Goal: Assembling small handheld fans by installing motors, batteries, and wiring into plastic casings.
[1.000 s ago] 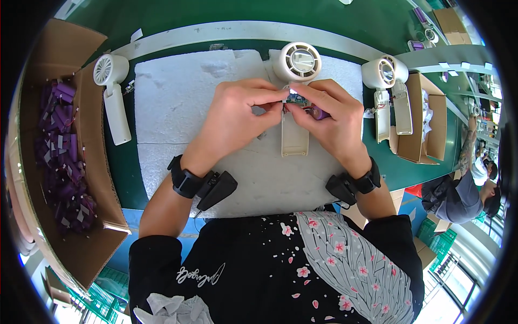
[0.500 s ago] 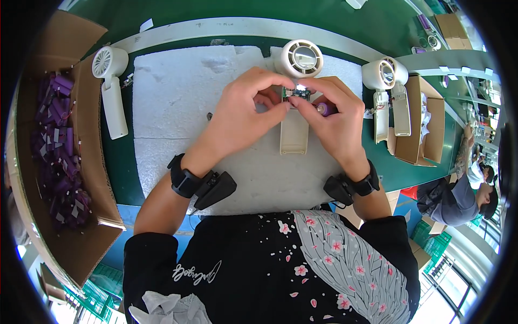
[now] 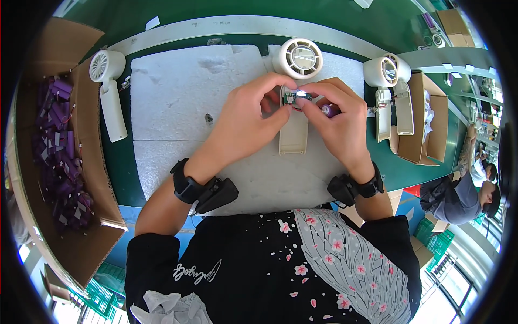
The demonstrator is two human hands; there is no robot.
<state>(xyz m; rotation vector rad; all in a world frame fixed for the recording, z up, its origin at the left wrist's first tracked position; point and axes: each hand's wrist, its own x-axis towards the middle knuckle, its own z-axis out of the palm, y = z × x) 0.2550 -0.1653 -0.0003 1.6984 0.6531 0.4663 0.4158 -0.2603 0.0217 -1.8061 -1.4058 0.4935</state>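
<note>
My left hand [image 3: 249,117] and my right hand [image 3: 336,122] meet over an open cream hand-fan shell [image 3: 294,133] lying on a white foam mat [image 3: 178,108]. Both pinch a small green circuit board [image 3: 295,97] between their fingertips, just below the fan's round head [image 3: 298,58]. A purple battery cell [image 3: 328,110] is tucked under my right fingers. A dark strap with a black box sits on each wrist.
A finished white hand fan [image 3: 108,92] lies left of the mat. A cardboard box of purple cells [image 3: 51,156] stands at far left. Another fan in halves [image 3: 389,97] and a smaller carton [image 3: 429,121] are at right. A seated person [image 3: 467,197] is at lower right.
Both hands have lifted slightly toward the fan head with the small board, and the fingertips have closed in tighter on it.
</note>
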